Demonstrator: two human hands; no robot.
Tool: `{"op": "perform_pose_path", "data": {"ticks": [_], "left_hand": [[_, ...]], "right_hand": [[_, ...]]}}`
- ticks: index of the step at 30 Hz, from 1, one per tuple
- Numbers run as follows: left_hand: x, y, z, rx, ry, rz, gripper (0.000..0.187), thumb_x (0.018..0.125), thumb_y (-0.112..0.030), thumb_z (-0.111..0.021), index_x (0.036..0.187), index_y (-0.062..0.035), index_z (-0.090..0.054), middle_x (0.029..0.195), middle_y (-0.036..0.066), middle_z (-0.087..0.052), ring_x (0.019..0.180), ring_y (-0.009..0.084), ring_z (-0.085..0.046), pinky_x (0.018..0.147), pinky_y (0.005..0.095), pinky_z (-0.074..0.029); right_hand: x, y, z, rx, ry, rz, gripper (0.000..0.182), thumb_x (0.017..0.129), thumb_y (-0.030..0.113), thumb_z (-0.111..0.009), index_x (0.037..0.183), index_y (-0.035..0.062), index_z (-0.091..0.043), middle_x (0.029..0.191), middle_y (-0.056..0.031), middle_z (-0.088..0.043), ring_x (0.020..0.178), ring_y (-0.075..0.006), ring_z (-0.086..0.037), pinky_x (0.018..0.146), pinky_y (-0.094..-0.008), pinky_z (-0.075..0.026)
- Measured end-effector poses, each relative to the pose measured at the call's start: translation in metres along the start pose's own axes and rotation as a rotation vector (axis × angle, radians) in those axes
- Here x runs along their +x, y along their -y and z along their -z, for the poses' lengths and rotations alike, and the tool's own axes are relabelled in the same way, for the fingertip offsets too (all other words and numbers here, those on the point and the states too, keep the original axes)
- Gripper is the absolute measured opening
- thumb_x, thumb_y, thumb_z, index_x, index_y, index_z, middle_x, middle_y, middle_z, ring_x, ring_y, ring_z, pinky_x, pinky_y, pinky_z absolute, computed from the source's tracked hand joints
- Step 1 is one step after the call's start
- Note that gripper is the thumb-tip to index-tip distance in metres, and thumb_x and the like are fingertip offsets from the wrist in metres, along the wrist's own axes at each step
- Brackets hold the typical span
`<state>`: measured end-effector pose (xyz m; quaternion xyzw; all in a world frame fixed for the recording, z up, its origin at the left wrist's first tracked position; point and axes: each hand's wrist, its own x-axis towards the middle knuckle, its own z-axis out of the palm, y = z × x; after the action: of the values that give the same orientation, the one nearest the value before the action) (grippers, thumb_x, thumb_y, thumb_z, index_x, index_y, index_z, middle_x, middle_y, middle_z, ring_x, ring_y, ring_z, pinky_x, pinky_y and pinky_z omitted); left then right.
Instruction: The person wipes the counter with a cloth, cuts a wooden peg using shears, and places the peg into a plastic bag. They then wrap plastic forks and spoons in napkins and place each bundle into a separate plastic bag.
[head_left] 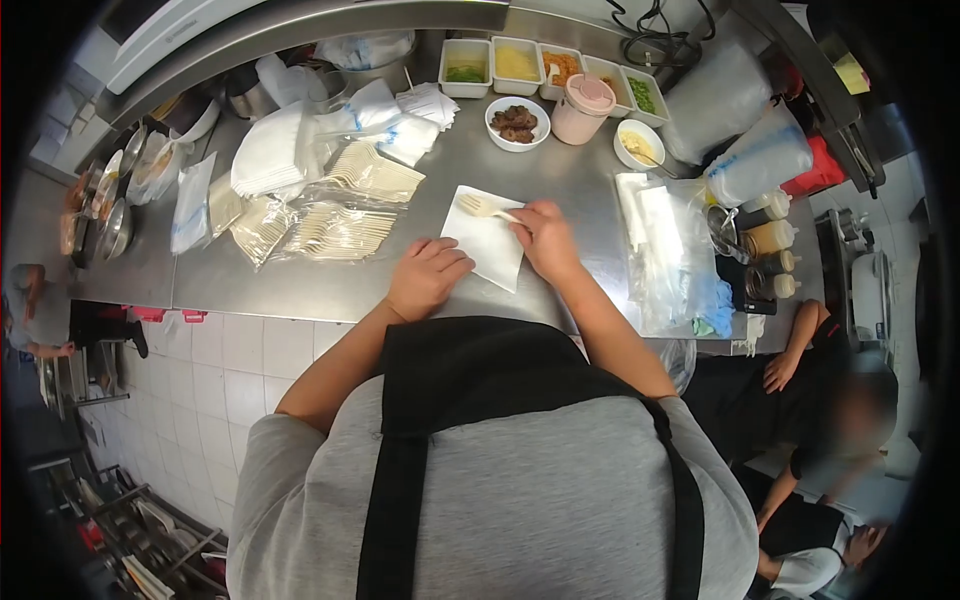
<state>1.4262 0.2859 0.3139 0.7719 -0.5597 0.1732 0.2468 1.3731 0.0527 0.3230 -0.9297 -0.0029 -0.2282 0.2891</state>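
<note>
A white napkin (488,245) lies flat on the steel counter (400,215) in front of me. My right hand (545,238) grips the handle of a pale fork (482,206), whose tines rest over the upper part of the napkin. My left hand (428,277) lies at the napkin's left edge, fingers spread and nothing held. Left of it are bundles of similar forks in clear plastic (345,230) and a stack of white napkins (270,150).
At the back stand food containers (515,65), a bowl of dark meat (516,124), a pink-lidded cup (582,108) and a small bowl (638,145). Plastic bags (655,245) and sauce bottles (775,237) are at right. Other people stand at the far left and lower right.
</note>
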Motion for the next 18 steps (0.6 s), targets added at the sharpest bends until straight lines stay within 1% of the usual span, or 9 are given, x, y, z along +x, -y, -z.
{"op": "perform_pose_path", "data": {"ticks": [3, 5, 8, 11, 14, 17, 18], "left_hand": [[0.007, 0.000, 0.005, 0.011, -0.037, -0.019, 0.021, 0.073, -0.010, -0.064, 0.093, -0.0137, -0.065, 0.093, -0.001, -0.062, 0.101, 0.0200, -0.057, 0.082, 0.0380, -0.044], [0.010, 0.000, 0.005, 0.016, -0.040, -0.018, 0.020, 0.073, -0.011, -0.065, 0.093, -0.0141, -0.065, 0.092, -0.001, -0.062, 0.101, 0.0196, -0.057, 0.083, 0.0381, -0.043], [0.016, 0.001, 0.006, 0.000, -0.044, -0.002, 0.019, 0.074, -0.012, -0.065, 0.093, -0.0144, -0.065, 0.091, -0.001, -0.062, 0.100, 0.0199, -0.057, 0.085, 0.0388, -0.042], [0.024, 0.004, 0.004, -0.022, -0.044, 0.040, 0.017, 0.076, -0.013, -0.065, 0.093, -0.0141, -0.066, 0.091, 0.000, -0.062, 0.097, 0.0208, -0.057, 0.085, 0.0392, -0.041], [0.041, 0.013, 0.004, -0.093, -0.020, 0.111, 0.016, 0.078, -0.014, -0.065, 0.094, -0.0135, -0.066, 0.090, 0.001, -0.062, 0.093, 0.0222, -0.057, 0.084, 0.0393, -0.040], [0.060, 0.027, -0.005, -0.176, 0.024, 0.202, 0.019, 0.077, -0.017, -0.067, 0.096, -0.0138, -0.066, 0.089, 0.003, -0.062, 0.092, 0.0233, -0.056, 0.083, 0.0390, -0.039], [0.067, 0.033, -0.008, -0.200, 0.038, 0.232, 0.020, 0.077, -0.018, -0.068, 0.097, -0.0141, -0.066, 0.089, 0.003, -0.062, 0.092, 0.0235, -0.056, 0.083, 0.0388, -0.039]], "right_hand": [[0.002, -0.002, -0.015, -0.001, 0.059, 0.033, 0.017, 0.075, 0.010, -0.069, 0.092, 0.0059, -0.070, 0.090, -0.0105, -0.061, 0.090, -0.0294, -0.057, 0.079, -0.0380, -0.048], [0.002, -0.004, -0.021, -0.014, 0.090, 0.070, 0.019, 0.076, 0.009, -0.069, 0.095, 0.0054, -0.070, 0.089, -0.0112, -0.062, 0.088, -0.0304, -0.057, 0.077, -0.0385, -0.048], [0.002, -0.006, -0.022, 0.031, 0.090, 0.042, 0.023, 0.075, 0.011, -0.071, 0.097, 0.0050, -0.069, 0.090, -0.0118, -0.061, 0.089, -0.0299, -0.057, 0.078, -0.0377, -0.047], [0.004, 0.010, -0.005, 0.143, 0.012, -0.027, 0.021, 0.072, 0.015, -0.073, 0.090, 0.0054, -0.069, 0.090, -0.0102, -0.061, 0.090, -0.0305, -0.056, 0.079, -0.0378, -0.047], [0.011, 0.026, 0.024, 0.222, 0.180, 0.002, 0.023, 0.072, 0.018, -0.075, 0.088, 0.0036, -0.068, 0.093, -0.0127, -0.062, 0.090, -0.0323, -0.056, 0.079, -0.0378, -0.047], [0.016, 0.010, 0.016, 0.167, 0.213, 0.034, 0.021, 0.073, 0.019, -0.074, 0.084, 0.0029, -0.067, 0.095, -0.0136, -0.062, 0.090, -0.0333, -0.056, 0.079, -0.0390, -0.046], [0.019, 0.003, 0.011, 0.162, 0.170, 0.010, 0.020, 0.073, 0.019, -0.074, 0.083, 0.0033, -0.067, 0.094, -0.0131, -0.062, 0.090, -0.0329, -0.056, 0.079, -0.0394, -0.046]]}}
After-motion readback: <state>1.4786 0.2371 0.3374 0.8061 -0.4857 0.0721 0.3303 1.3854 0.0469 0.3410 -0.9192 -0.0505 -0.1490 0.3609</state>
